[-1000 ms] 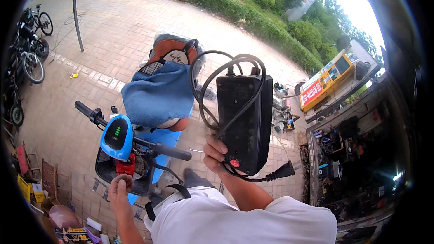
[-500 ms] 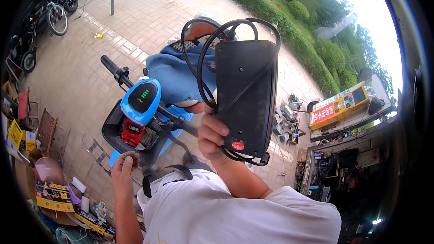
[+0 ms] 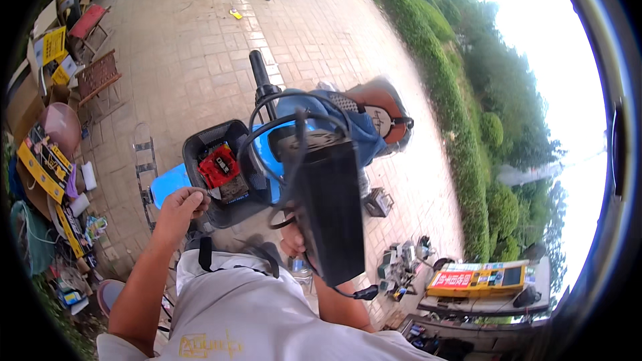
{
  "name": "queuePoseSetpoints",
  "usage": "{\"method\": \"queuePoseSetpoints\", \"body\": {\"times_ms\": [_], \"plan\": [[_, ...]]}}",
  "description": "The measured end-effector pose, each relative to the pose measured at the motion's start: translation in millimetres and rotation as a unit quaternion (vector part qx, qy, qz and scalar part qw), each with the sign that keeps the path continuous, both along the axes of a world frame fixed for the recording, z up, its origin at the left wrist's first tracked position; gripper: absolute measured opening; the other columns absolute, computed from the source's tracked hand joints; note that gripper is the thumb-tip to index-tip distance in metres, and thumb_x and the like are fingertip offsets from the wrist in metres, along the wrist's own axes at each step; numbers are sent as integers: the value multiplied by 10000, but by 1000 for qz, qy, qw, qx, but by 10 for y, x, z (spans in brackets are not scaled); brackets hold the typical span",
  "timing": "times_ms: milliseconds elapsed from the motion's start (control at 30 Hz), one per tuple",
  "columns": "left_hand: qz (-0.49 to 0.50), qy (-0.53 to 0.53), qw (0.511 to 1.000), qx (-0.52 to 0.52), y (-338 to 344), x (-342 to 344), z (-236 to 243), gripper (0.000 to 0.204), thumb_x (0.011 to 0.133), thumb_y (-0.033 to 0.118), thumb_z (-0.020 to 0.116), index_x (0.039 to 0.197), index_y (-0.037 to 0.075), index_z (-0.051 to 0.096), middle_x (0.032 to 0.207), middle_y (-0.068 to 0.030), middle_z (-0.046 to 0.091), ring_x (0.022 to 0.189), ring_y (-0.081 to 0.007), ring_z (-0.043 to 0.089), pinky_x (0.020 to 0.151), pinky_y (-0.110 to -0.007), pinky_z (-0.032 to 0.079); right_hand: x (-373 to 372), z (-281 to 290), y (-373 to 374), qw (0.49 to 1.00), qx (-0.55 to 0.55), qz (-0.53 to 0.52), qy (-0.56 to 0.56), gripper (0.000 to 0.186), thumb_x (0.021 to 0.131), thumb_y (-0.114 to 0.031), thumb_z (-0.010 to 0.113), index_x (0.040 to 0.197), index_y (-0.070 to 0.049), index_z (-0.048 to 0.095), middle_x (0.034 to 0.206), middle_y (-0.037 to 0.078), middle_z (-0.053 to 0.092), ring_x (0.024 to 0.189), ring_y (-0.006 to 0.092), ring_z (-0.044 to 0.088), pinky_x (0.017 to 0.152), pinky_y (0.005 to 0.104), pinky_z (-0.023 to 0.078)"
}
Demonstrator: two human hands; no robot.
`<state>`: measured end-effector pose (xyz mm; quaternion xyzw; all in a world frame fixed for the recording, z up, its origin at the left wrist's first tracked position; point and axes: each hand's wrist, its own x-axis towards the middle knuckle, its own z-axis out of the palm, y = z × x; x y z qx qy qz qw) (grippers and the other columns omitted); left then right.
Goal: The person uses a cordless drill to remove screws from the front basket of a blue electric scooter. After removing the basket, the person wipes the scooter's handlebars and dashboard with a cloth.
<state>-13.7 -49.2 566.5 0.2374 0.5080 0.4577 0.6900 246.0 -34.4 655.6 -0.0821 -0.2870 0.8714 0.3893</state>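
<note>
My right hand (image 3: pixel 292 237) grips a black box-shaped charger (image 3: pixel 329 210) from its left side, holding it up before me. The charger is blurred, and its black cable (image 3: pixel 251 140) loops above and left of it; a short lead with a plug (image 3: pixel 366 293) hangs from its lower end. My left hand (image 3: pixel 182 208) is closed, its fingers curled together beside the near left rim of a black basket (image 3: pixel 194 154). Whether anything is between those fingers is hidden. A red packet (image 3: pixel 218 166) lies in the basket. Behind the charger stands a blue scooter with a handlebar grip (image 3: pixel 257 70) and a blue cloth (image 3: pixel 368 137).
Cardboard boxes and clutter (image 3: pixel 47 167) line the left side, near a brown folding stool (image 3: pixel 98 77). At the right are a heap of metal parts (image 3: pixel 404 264) and a yellow display case (image 3: pixel 488 282). A hedge (image 3: pixel 435 87) borders the brick paving (image 3: pixel 167 47).
The view has swung. The charger has been lowered and tilted, its top tipping away from me. My left hand has come up to the basket's rim.
</note>
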Motion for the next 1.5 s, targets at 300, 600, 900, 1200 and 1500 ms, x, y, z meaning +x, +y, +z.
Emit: {"method": "queuePoseSetpoints", "body": {"times_ms": [300, 600, 900, 1200, 1500], "plan": [[132, -54, 985, -93, -205, -365, -142, 324, 946, 284, 509, 1109, 14, 582, 982, -90, 649, 855, -183, 619, 772, -324, 498, -400, -945, 201, 951, -262, -17, -163, 527, 846, -326, 564, 1207, 55, 521, 1141, 198, 614, 958, 315, 643, 851, 452, 512], [96, -29, 986, -136, -254, -458, -643, 364, 930, 309, 517, 1165, 32, 512, 1007, -94, 620, 881, -197, 605, 758, -342, 501, -761, -1111, 105, 642, 206, -242, -697, 560, 840, -297, 642, 1229, 79, 496, 1193, 242, 554, 1104, 360, 551, 938, 423, 426], [47, -21, 986, -160, -205, -545, -958, 382, 925, 316, 505, 1180, 31, 507, 1034, -98, 615, 881, -202, 602, 763, -359, 494, 838, -263, 22, 466, 188, -207, -840, 331, 889, -312, 565, 991, -9, 651, 852, 189, 646, 787, 355, 619, 717, 431, 473], [-1, 23, 988, -155, -55, -368, -915, 388, 925, 319, 512, 1175, 22, 508, 1040, -104, 613, 875, -197, 600, 734, -348, 498, 181, -319, -226, 639, 141, -83, -752, 410, 913, -372, 488, 842, 7, 629, 740, 224, 609, 725, 397, 584, 667, 458, 442], [-49, 96, 993, -51, 231, 487, -209, 393, 948, 284, 500, 1217, -2, 483, 1087, -127, 606, 904, -215, 620, 731, -334, 526, 670, -717, 41, 752, 188, -45, -630, 403, 925, -359, 496, 952, 16, 642, 794, 200, 639, 716, 358, 605, 681, 420, 463]]}}
